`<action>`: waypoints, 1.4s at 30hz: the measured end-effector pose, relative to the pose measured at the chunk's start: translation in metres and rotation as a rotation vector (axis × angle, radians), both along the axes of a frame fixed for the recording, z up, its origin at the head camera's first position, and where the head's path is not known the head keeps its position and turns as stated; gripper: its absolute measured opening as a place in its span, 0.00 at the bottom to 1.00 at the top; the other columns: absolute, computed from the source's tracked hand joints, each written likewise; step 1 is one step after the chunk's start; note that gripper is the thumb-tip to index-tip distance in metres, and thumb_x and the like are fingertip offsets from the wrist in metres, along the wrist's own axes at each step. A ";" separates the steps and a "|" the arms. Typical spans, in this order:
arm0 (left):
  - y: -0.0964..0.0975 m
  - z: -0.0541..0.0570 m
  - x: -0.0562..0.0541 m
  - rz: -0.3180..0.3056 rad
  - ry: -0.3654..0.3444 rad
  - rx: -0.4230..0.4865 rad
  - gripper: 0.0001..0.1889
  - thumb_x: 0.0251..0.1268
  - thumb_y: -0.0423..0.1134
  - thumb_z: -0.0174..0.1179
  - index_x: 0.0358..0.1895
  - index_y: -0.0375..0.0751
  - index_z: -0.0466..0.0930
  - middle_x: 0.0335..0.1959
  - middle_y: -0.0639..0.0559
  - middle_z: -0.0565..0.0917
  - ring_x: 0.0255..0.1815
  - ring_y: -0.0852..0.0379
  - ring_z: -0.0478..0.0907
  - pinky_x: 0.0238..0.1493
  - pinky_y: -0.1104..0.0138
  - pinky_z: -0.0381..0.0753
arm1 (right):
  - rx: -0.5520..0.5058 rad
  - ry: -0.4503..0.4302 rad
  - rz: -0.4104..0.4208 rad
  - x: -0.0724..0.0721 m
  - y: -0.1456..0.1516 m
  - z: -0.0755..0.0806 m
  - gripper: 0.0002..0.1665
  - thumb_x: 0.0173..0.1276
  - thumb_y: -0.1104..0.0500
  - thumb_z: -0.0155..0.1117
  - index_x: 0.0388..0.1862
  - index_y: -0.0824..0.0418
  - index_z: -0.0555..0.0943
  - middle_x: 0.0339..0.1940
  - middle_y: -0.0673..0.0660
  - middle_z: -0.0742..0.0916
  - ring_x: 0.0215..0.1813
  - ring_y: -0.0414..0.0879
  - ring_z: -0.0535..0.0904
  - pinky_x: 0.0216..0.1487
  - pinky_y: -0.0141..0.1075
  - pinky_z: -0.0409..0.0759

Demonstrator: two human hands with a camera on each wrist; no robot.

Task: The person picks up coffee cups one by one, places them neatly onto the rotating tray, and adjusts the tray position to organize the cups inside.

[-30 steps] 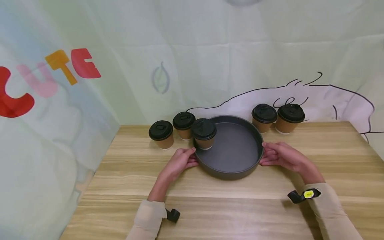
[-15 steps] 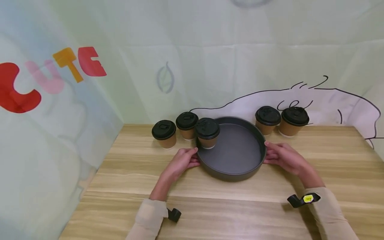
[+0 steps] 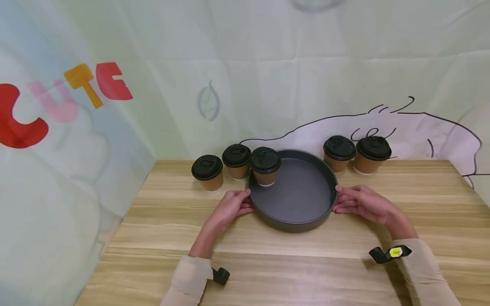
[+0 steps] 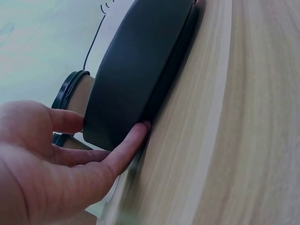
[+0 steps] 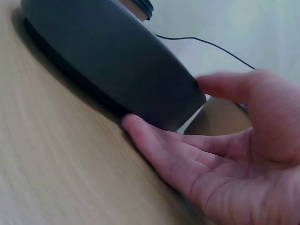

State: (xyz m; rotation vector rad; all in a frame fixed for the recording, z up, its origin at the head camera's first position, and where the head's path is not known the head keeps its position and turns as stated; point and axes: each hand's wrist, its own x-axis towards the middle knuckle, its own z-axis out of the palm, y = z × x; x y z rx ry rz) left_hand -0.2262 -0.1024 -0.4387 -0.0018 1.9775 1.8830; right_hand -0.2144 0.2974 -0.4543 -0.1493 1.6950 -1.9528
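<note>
A round dark grey baking pan [image 3: 298,197] is held between both hands at the table's middle. Inside it, by the left wall, stands a brown paper coffee cup [image 3: 265,165] with a black lid. My left hand [image 3: 228,209] grips the pan's left side. In the left wrist view its thumb is at the rim and a fingertip [image 4: 138,132] reaches the bottom edge of the pan [image 4: 136,65]. My right hand [image 3: 365,205] grips the opposite side, thumb at the rim and fingers [image 5: 150,140] at the underside edge in the right wrist view.
Two lidded cups, one at the left [image 3: 208,173] and one just behind the pan's left rim [image 3: 236,161], stand on the wooden table [image 3: 275,276]. Another pair, a cup [image 3: 338,154] and its neighbour [image 3: 371,155], stands at the back right. A printed cloth [image 3: 245,85] hangs behind.
The cup in the pan has shifted slightly backward and to the right within it. Both hands keep their grip, and the head view has moved a little.
</note>
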 end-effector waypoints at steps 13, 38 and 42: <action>-0.006 -0.001 0.004 0.015 0.013 -0.011 0.22 0.85 0.38 0.46 0.63 0.17 0.70 0.50 0.35 0.77 0.47 0.51 0.79 0.60 0.58 0.84 | 0.043 0.036 -0.021 -0.003 -0.006 -0.002 0.22 0.86 0.55 0.49 0.56 0.76 0.71 0.42 0.61 0.89 0.46 0.49 0.89 0.56 0.43 0.86; -0.002 -0.002 0.002 0.029 0.017 0.006 0.22 0.84 0.37 0.46 0.63 0.15 0.70 0.47 0.36 0.79 0.43 0.54 0.81 0.57 0.58 0.86 | 0.632 0.452 -0.695 -0.018 0.054 0.019 0.63 0.69 0.43 0.72 0.87 0.54 0.41 0.82 0.72 0.54 0.78 0.75 0.53 0.75 0.68 0.58; 0.001 -0.001 0.002 0.024 0.020 0.009 0.23 0.84 0.37 0.47 0.64 0.15 0.69 0.48 0.34 0.79 0.44 0.53 0.81 0.57 0.57 0.86 | 0.575 0.469 -0.693 -0.033 0.062 0.016 0.60 0.70 0.46 0.71 0.87 0.48 0.42 0.84 0.68 0.53 0.76 0.69 0.56 0.71 0.42 0.67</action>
